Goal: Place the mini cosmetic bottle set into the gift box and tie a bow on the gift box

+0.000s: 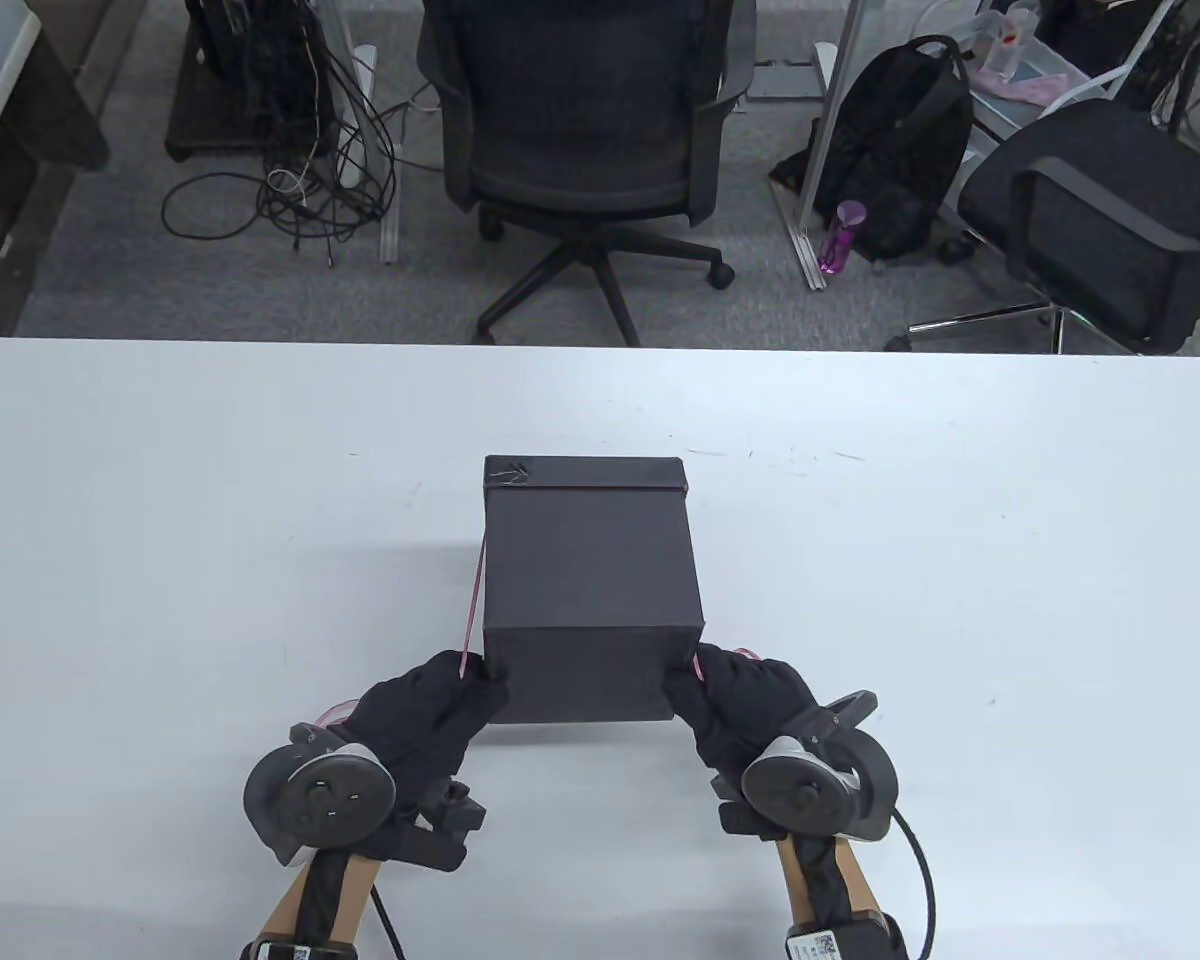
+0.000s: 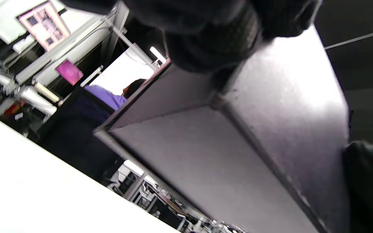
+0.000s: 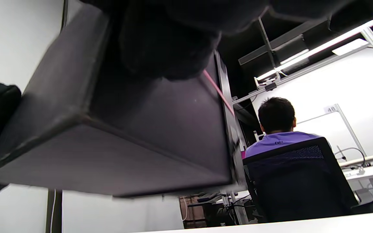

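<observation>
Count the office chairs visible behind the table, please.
2 in the table view: one office chair behind the table's middle, another chair at far right. More may be hidden outside the frame.

Matt black card gift box [image 1: 590, 560]; smooth white table [image 1: 160, 560].

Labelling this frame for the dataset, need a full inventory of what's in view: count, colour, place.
gift box: 1, black, closed, near middle of table, tilted up off it at the near end
ribbon: 1, pink, runs along the box's left side to the left hand, also at its right near corner
table: 1, white
office chairs: 2, black, beyond the table
backpack: 1, black, on the floor
bottle: 1, purple, by the backpack
seated person: 1, purple shirt, background
left hand: black glove, holds box's near left corner with ribbon
right hand: black glove, holds near right corner
</observation>
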A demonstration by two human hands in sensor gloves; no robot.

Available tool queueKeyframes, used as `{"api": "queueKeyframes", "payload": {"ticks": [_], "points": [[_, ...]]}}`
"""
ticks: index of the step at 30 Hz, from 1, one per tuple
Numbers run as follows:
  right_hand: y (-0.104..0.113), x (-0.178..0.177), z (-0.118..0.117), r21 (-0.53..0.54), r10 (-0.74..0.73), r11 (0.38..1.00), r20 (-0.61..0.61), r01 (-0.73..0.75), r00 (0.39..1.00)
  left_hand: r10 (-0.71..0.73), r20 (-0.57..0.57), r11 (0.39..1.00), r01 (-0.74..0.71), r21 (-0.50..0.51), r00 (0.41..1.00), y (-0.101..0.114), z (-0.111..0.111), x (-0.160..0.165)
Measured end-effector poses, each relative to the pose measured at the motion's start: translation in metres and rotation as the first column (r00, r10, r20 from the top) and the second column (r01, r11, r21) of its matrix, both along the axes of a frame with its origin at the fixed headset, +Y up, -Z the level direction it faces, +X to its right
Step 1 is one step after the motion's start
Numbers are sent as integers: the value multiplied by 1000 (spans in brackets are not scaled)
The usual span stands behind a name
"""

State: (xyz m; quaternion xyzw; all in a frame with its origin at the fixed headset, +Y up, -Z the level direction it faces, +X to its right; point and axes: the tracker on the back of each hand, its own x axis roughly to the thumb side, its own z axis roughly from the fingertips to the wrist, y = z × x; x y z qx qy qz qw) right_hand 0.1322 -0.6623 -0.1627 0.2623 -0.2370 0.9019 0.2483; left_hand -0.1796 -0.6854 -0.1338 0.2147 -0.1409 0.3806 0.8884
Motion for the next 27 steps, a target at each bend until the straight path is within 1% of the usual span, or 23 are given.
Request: {"api": "queueKeyframes", "payload": {"ticks": [3,5,6,8,9,10,12,15,17,19,23,25,27], "points": [[-4,1,-3,-61,-42,997,-10,41,999,8,-1,998,-8,-58,1000,1,-2,-1],[-7,3,-6,-122,-92,989,-15,89,996,19,14,988,-17,-155,1000,1,-5,-2],[-8,3,-8,-181,-113,977,-8,109,994,31,33,973,-23,-232,999,1,-7,-2],[-10,4,-10,-236,-124,965,-8,119,992,32,37,962,-21,-271,999,0,-8,-3],[-12,3,-12,-301,-124,946,-7,116,992,27,35,950,-15,-312,999,-1,-10,-3],[-14,2,-13,-353,-118,929,-6,109,993,18,40,933,-3,-360,999,-2,-11,-3],[-18,1,-15,-457,-88,886,1,79,996,-5,71,867,40,-497,997,-7,-15,-4],[-23,0,-18,-528,-60,847,14,59,998,-7,109,793,72,-605,994,-14,-18,-3],[-26,1,-20,-564,-63,824,14,59,998,-17,94,781,72,-621,995,-18,-19,-3],[-29,2,-21,-584,-75,809,13,68,997,-54,104,757,108,-644,993,-19,-20,-4],[-29,9,-23,-602,-88,793,35,91,996,-31,90,736,84,-671,995,-21,-22,-11],[-28,16,-24,-586,-96,802,68,117,993,-41,33,723,53,-689,999,-22,-22,-18],[-26,22,-24,-580,-111,802,86,140,990,-60,-3,723,41,-690,998,-23,-23,-23]]}}
